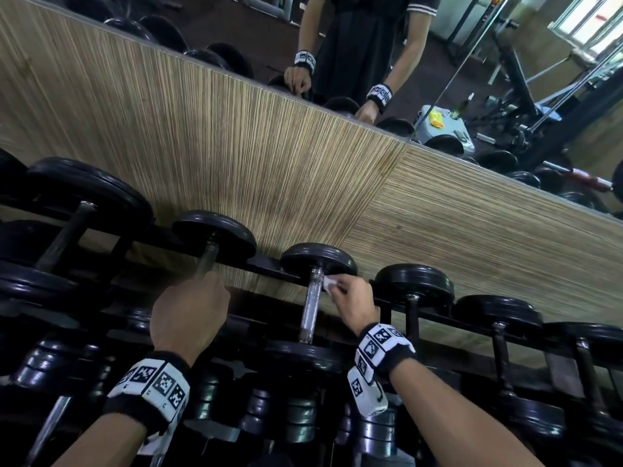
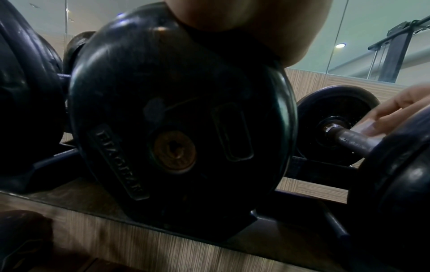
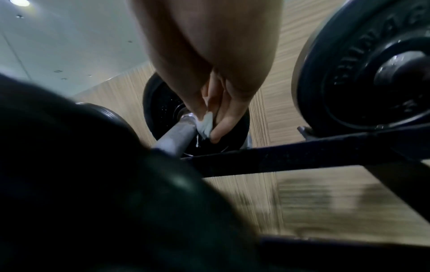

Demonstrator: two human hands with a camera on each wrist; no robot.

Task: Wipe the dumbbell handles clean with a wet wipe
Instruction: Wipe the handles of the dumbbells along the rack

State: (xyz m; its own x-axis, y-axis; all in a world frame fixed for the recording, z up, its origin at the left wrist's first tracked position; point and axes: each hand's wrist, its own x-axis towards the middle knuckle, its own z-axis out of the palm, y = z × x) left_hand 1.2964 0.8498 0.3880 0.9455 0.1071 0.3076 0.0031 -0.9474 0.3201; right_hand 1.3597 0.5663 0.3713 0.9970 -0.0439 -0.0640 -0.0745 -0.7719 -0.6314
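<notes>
Wet wipe point(image 1: 329, 282), crumpled white, pinched by right hand point(image 1: 354, 303) against knurled steel handle point(image 1: 312, 306).

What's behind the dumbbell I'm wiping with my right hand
Behind the dumbbell, past its far plate, stands a striped wood-grain wall panel with a mirror above it. The right hand and wet wipe hide part of that plate.

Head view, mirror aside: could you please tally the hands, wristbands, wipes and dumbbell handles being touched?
Hands: 2, left hand, right hand
Wristbands: 2, left wristband, right wristband
Wipes: 1, wipe
Handles touched: 2, left handle, right handle
Total: 7
</notes>
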